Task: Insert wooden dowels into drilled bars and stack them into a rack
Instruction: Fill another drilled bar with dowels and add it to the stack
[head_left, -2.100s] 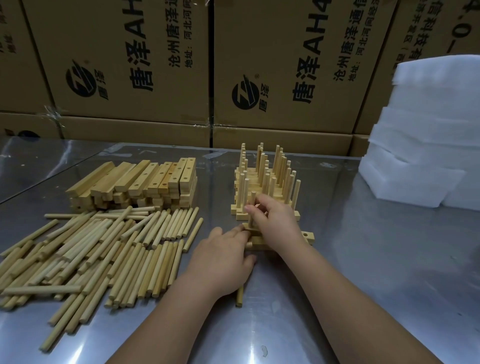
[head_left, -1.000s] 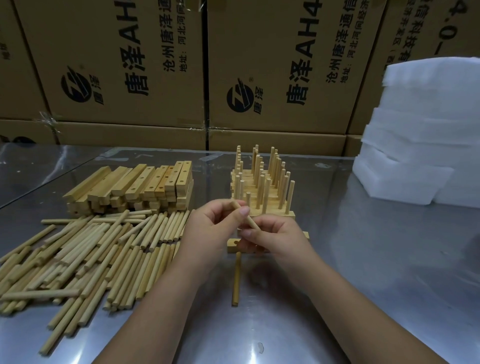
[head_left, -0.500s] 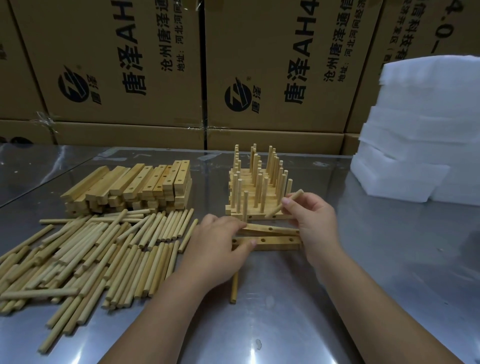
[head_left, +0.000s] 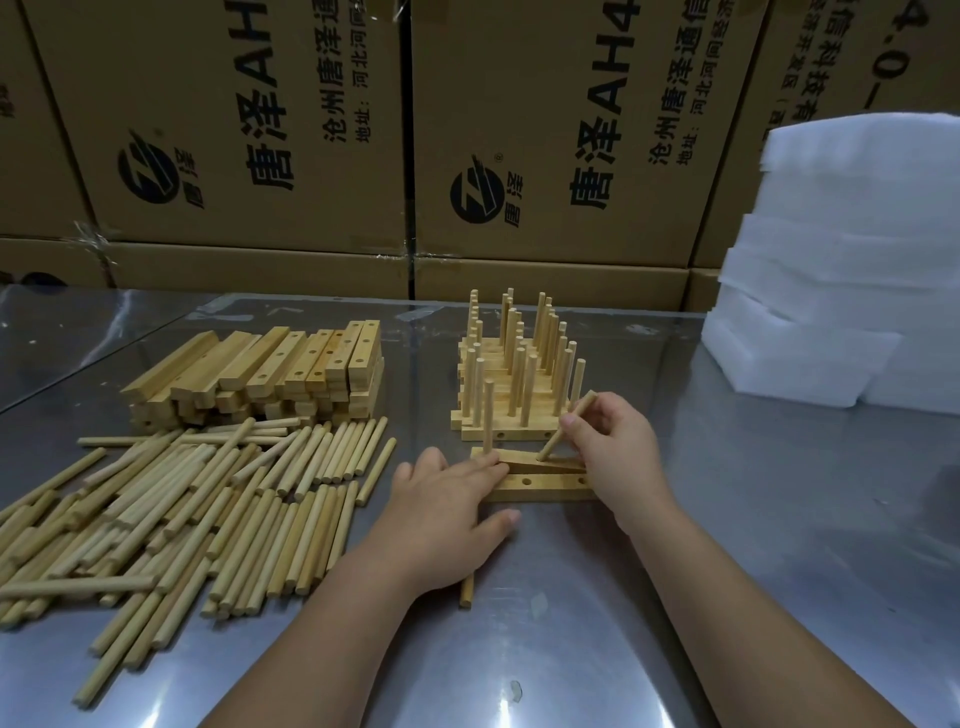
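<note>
at the bar (head_left: 519, 461), your right hand (head_left: 618, 452) is pinching a rightward-leaning dowel (head_left: 567, 426). your left hand (head_left: 441, 514) is pressing the bar, fingers straight.

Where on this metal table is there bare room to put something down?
Widest bare steel: the right of the table, between the rack and the white foam stack. A narrower strip lies behind the drilled bars, before the cardboard boxes. Crowded: the left, covered with loose dowels.

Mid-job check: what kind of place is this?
Likely a small factory or warehouse assembly bench: printed cartons stacked along the back, white foam sheets piled at right, and bulk piles of dowels and drilled bars on a steel table.
</note>
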